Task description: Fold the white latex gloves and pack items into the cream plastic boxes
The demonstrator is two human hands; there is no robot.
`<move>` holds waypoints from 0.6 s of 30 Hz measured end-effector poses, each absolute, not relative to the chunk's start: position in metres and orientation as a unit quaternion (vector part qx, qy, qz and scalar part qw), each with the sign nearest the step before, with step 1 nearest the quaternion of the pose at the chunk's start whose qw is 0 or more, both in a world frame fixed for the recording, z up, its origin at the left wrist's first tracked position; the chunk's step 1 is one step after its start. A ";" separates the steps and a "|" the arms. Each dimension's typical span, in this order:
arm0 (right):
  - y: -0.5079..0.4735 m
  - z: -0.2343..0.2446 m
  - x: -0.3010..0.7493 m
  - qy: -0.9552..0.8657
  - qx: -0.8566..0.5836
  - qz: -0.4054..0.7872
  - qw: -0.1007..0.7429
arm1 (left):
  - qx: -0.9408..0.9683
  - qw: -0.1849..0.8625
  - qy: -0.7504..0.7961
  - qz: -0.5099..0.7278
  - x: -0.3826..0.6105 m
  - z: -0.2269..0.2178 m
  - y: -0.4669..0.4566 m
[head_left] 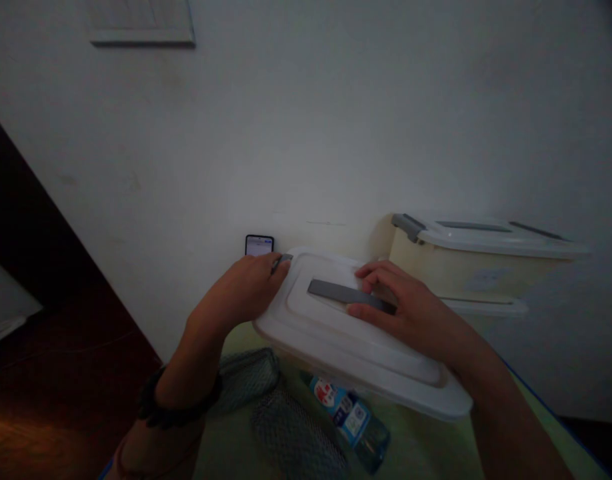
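A white plastic lid (306,320) with a grey handle (331,291) slants across the middle of the view, above the table. My left hand (253,283) is closed on its left end, the thumb beside a small grey latch (282,261). On top, my right hand (409,300) has its thumb and fingers on either side of the grey handle, closed around its right part. Below the lid's near edge lies a clear bottle (353,420) with a blue and red label. Whether a box hangs under the lid is hard to see.
Two dark mesh containers (296,433) lie on the greenish table (411,437) beside the bottle. A phone (259,244) stands by the wall behind my left hand. At the right, a cream storage box (421,263) with a white lid and grey latches stands against the wall.
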State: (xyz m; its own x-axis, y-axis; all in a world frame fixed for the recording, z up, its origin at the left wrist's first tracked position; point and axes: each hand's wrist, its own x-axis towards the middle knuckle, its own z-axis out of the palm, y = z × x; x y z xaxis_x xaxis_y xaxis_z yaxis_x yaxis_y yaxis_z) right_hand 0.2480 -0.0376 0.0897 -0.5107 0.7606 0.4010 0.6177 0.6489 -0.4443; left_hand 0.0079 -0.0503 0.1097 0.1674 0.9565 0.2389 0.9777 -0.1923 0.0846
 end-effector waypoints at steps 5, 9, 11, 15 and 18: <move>-0.037 0.089 0.248 -0.859 -0.403 0.128 0.290 | -0.763 0.046 -0.634 -0.119 0.007 0.110 -0.049; -0.037 0.090 0.248 -0.858 -0.404 0.129 0.289 | -0.766 0.040 -0.630 -0.123 0.007 0.109 -0.049; -0.038 0.089 0.248 -0.858 -0.405 0.128 0.289 | -0.765 0.036 -0.631 -0.125 0.007 0.109 -0.049; -0.037 0.088 0.248 -0.859 -0.401 0.126 0.291 | -0.770 0.045 -0.624 -0.123 0.006 0.109 -0.049; -0.037 0.087 0.248 -0.861 -0.402 0.123 0.286 | -0.771 0.048 -0.624 -0.118 0.005 0.108 -0.049</move>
